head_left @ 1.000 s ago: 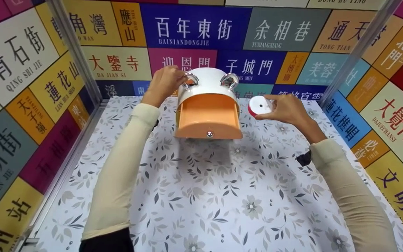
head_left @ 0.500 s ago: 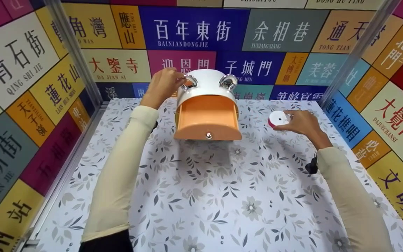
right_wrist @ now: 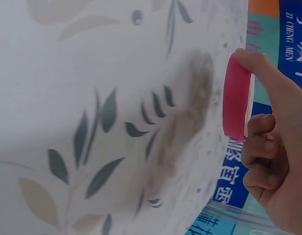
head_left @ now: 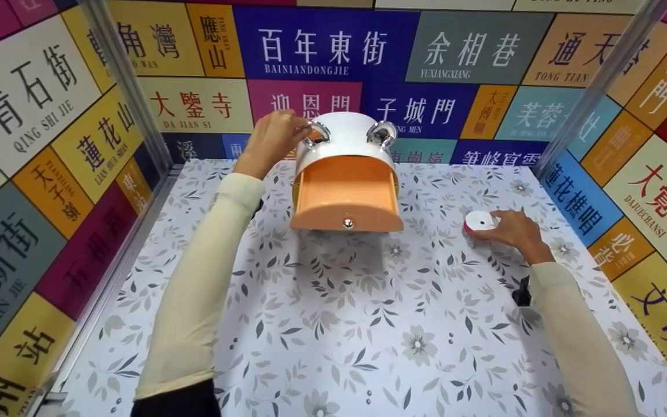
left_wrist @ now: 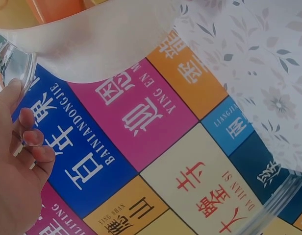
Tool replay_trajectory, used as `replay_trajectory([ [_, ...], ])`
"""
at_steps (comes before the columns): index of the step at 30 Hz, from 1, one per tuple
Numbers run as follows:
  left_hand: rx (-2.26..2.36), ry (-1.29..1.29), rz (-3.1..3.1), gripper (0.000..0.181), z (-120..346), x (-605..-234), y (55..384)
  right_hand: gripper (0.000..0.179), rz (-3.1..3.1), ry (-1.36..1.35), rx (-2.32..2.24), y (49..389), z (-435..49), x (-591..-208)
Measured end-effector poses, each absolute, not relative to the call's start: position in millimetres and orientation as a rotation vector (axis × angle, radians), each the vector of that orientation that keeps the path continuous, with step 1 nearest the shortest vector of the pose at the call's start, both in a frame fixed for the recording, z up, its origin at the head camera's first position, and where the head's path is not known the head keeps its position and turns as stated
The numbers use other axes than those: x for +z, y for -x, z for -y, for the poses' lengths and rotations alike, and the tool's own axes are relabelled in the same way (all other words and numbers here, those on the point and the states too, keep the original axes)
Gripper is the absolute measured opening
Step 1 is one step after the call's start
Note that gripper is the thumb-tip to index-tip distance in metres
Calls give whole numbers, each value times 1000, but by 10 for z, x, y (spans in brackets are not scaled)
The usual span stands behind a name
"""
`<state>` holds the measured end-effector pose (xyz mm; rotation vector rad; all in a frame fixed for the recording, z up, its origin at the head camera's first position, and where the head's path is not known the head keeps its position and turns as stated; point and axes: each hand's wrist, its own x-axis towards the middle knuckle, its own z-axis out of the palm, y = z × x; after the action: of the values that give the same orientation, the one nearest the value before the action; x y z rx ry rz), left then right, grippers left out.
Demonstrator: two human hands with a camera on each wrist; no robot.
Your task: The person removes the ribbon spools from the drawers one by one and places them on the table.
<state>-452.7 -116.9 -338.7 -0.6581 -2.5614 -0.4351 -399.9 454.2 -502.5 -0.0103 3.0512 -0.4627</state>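
A white round-topped box [head_left: 345, 128] stands at the back of the table, with two silver ear-shaped rings on top. Its orange drawer [head_left: 346, 215] is pulled out, and nothing shows inside. My left hand [head_left: 275, 139] pinches the left silver ring [left_wrist: 30, 66] between thumb and fingers. On the right, my right hand [head_left: 517, 230] grips a flat round spool [head_left: 478, 220] at its edge, close over the table. The spool has a white face with a small dark centre hole. Its pink side [right_wrist: 236, 98] faces the right wrist camera, with the other fingers curled beneath.
The table wears a white cloth [head_left: 333, 324] with grey leaves and flowers. Panels [head_left: 322, 43] printed with coloured place-name blocks wall off the back and both sides. Metal posts [head_left: 128, 87] stand at the back corners.
My right hand has carried the spool away from the box, to the right and down toward the table. The left hand keeps its hold on the ring, and the drawer stays out.
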Motion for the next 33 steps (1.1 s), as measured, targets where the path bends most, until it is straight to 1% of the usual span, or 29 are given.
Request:
replay_trajectory([
  [9, -440, 667, 2560, 23, 1118, -3370, 4521, 117, -2980, -101, -481, 3905, -4581, -5201],
  [15, -434, 672, 2541, 24, 1112, -3391, 4525, 116, -2962, -111, -504, 3904, -4582, -5270],
  [18, -431, 678, 2534, 24, 1114, -3397, 4522, 117, -2960, -89, -503, 3905, -4593, -5281],
  [24, -440, 680, 2533, 25, 1130, -3400, 4523, 125, -2964, -137, -523, 3898, -4568, -5206],
  [28, -453, 681, 2535, 25, 1150, -3395, 4518, 115, -3040, -81, -553, 3911, -4536, -5101],
  [33, -462, 665, 2560, 24, 1176, -3377, 4507, 95, -3195, 27, -508, 3960, -4472, -4942],
])
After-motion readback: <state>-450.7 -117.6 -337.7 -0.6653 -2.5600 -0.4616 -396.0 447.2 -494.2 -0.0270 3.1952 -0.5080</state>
